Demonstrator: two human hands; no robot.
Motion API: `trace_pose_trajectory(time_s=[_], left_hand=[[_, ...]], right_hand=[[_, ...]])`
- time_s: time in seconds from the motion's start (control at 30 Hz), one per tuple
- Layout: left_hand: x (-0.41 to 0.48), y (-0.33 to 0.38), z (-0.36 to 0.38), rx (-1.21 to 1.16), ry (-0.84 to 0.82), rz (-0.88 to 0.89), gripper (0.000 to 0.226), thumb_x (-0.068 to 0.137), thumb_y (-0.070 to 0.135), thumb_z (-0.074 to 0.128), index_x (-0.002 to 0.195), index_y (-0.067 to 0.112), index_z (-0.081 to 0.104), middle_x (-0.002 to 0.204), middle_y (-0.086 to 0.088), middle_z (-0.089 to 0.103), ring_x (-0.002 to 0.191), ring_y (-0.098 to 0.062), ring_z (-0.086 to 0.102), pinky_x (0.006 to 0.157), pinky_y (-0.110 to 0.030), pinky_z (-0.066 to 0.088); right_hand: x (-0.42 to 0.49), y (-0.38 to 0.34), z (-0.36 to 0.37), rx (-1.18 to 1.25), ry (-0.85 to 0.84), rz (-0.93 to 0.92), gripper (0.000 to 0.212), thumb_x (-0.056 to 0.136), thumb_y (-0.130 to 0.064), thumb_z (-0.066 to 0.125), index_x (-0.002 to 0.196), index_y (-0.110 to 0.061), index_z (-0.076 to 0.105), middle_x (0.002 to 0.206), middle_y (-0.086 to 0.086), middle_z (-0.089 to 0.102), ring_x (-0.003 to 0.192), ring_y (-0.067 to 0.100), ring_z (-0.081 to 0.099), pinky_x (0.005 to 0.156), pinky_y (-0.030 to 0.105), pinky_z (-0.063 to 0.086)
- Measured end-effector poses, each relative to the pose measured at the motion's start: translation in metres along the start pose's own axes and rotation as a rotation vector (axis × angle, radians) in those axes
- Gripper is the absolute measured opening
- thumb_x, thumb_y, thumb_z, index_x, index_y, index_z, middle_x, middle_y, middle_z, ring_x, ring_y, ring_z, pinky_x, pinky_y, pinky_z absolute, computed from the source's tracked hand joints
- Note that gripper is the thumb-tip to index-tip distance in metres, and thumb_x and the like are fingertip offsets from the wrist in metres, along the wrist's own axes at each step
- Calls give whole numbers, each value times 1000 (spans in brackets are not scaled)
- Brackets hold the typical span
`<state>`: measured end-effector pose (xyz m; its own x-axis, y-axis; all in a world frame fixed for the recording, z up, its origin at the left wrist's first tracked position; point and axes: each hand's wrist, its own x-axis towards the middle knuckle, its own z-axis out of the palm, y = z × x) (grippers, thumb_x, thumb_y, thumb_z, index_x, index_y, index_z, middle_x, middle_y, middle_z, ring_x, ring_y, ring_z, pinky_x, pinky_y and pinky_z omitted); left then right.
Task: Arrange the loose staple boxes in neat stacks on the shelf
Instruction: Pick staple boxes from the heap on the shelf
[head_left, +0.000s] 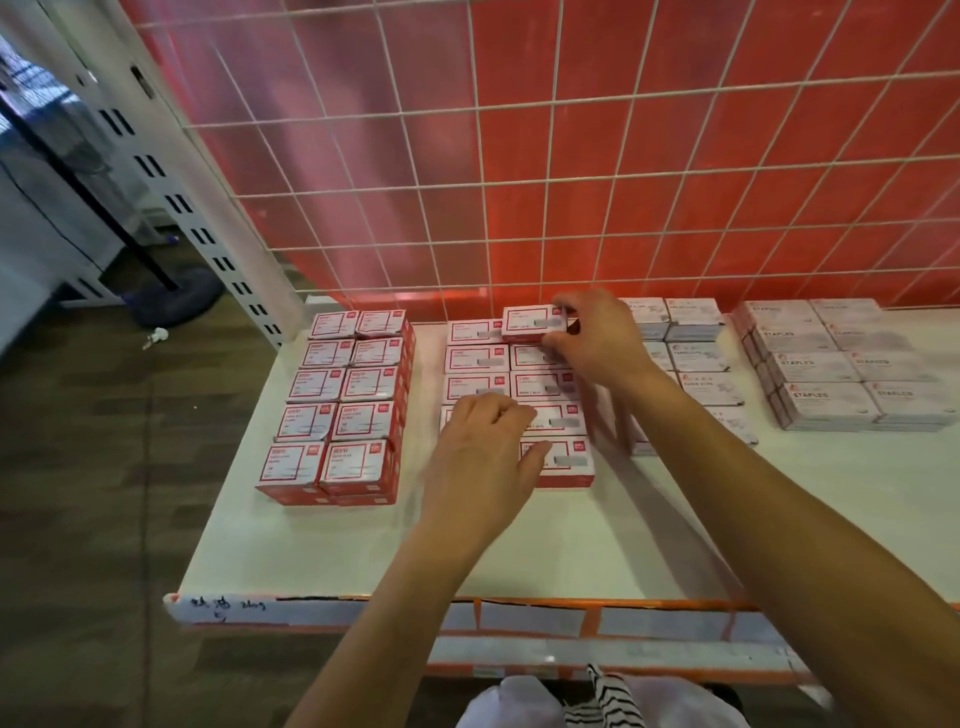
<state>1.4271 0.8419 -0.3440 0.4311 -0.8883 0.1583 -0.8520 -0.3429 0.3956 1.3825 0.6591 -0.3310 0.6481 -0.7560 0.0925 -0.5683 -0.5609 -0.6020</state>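
Behind the shelf, red panel wall (649, 171) with a white wire grid (480, 182) over it. White shelf (363, 545) spans the frame, dark wood floor (78, 467) to its left, slotted white upright (171, 171) at the shelf's back left corner.

Four groups of boxes along the back half of the shelf. Far right: pale boxes marked STAPLES (852, 364), low stacks, two columns. Next inward: pale grey-white boxes (696, 358), partly hidden by the right forearm. Far left: tall block of red-and-white staple boxes (348, 405), two columns by five rows, squared up. Middle: lower block of the same red-and-white boxes (478, 358), two columns; both hands are on it.

Left hand (483, 457) lies over the front left of the middle block, fingers bent down onto the box tops, thumb stretched right and touching the front right box. Cannot tell whether it grips a box or only rests there.

Right hand (597, 338) reaches to the back right of the middle block, fingers and thumb clamped on the right end of a single staple box (532, 322). That box sits higher than its left neighbour, label up, roughly level, over the back right slot.

Shelf front edge carries a white strip with handwriting (228, 605). Striped cloth (597, 701) at the bottom edge.
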Motion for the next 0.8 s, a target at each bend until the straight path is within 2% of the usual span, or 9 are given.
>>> trace_pose_trajectory(time_s=[0.13,0.27,0.4,0.47,0.6,0.8], left_hand=[[6,-2,1,-21,-8,0,40,94,38,55,129,20,57,130,2,53,124,-15,40,107,-31,34],[8,-4,2,-13,-23,5,41,95,39,53,132,23,53,134,5,51,127,-13,37,109,-29,31],[12,-6,2,-5,-10,23,39,93,36,57,130,21,56,130,2,54,124,-15,41,106,-29,34],[14,-7,2,1,-6,26,39,93,35,58,129,20,57,128,1,55,122,-16,42,105,-30,35],[16,-8,1,-9,-25,31,39,92,33,60,128,19,58,126,0,55,120,-18,44,106,-34,39],[17,-7,-1,3,-62,13,43,95,38,54,135,24,51,133,4,50,126,-15,39,110,-31,34]], right_hand=[[11,-1,1,-131,-48,44,17,84,-13,66,101,-10,66,100,4,61,84,18,54,71,24,37],[18,-2,5,-233,-117,115,21,88,-12,59,108,-11,60,117,10,51,104,27,51,85,33,42],[22,-8,1,-202,-238,53,22,82,-5,60,100,-17,56,114,4,56,103,24,52,79,30,39],[23,-12,-2,-194,-297,13,27,82,-2,58,104,-17,57,113,1,57,105,24,52,78,29,37],[25,-14,-8,-184,-346,-7,27,83,1,56,104,-15,61,101,-1,58,97,21,54,72,28,36],[28,-14,-10,-188,-354,-14,35,85,-1,57,116,-17,58,116,0,58,102,19,51,77,29,40]])
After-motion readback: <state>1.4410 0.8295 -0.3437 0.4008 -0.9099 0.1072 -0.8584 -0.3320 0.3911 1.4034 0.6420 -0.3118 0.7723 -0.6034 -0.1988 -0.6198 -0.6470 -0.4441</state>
